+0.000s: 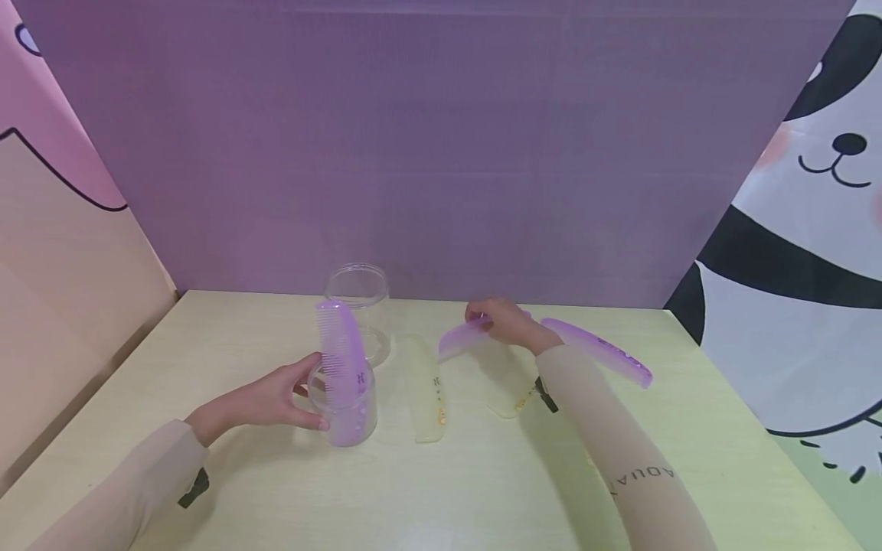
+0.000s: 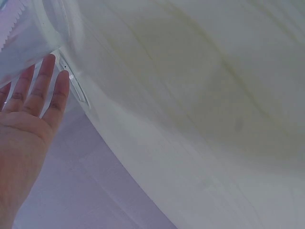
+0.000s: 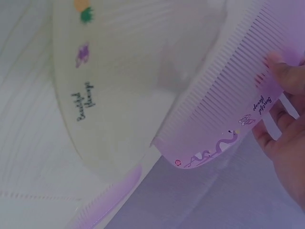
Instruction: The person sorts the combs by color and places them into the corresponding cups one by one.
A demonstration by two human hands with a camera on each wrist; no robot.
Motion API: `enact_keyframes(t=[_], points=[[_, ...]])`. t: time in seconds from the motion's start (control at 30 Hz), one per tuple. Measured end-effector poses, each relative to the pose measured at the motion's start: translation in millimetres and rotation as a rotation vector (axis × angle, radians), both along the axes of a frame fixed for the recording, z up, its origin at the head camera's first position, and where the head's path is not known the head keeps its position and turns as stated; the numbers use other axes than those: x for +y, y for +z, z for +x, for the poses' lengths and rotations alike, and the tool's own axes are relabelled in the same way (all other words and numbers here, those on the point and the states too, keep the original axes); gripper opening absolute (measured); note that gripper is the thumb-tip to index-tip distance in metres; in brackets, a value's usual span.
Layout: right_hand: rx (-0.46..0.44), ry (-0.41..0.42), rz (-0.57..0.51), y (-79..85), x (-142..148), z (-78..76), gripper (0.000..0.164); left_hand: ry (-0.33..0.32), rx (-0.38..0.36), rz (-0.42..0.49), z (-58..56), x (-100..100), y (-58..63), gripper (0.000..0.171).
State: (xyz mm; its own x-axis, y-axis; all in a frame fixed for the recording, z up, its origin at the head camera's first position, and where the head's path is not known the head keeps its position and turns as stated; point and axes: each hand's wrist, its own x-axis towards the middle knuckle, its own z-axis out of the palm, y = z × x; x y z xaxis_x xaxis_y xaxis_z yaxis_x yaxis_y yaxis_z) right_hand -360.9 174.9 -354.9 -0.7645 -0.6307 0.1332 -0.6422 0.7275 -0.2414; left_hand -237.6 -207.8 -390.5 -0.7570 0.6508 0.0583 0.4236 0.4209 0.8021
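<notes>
now right fingers (image 3: 281,118) pinch a purple comb (image 1: 458,339) between them, left fingers (image 2: 42,86) curving round a cup (image 1: 369,417)

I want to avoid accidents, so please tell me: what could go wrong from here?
The clear cup might tip, since the purple comb inside rises well above its rim. If pushed back, the cup might knock the clear jar behind. The held comb might slip from the right hand.

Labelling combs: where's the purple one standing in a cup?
Head view, left of centre: the purple comb stands in the clear cup that the left hand holds, in front of the taller clear container.
</notes>
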Motion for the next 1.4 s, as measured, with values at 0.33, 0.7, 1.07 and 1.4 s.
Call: enact_keyframes(t=[0.33, 0.7, 1.07, 1.4], points=[[-0.036, -0.019, -0.127, 8.1, -0.3, -2.3, 0.034, 0.002, 0.004, -0.01, 0.0, -0.6, -0.4, 0.091], [0.003, -0.019, -0.323, 18.6, -3.0, 0.8, 0.019, 0.002, 0.003, -0.005, 0.4, -0.8, -0.1, 0.087], [-0.026, -0.016, -0.531, 23.1, -9.2, 7.8, 0.016, -0.003, 0.003, 0.007, 1.1, 0.5, 0.9, 0.085], [-0.101, -0.061, -0.655, 28.2, -20.8, 19.9, 0.021, 0.011, 0.005, -0.01, 1.2, 0.7, 1.0, 0.087]])
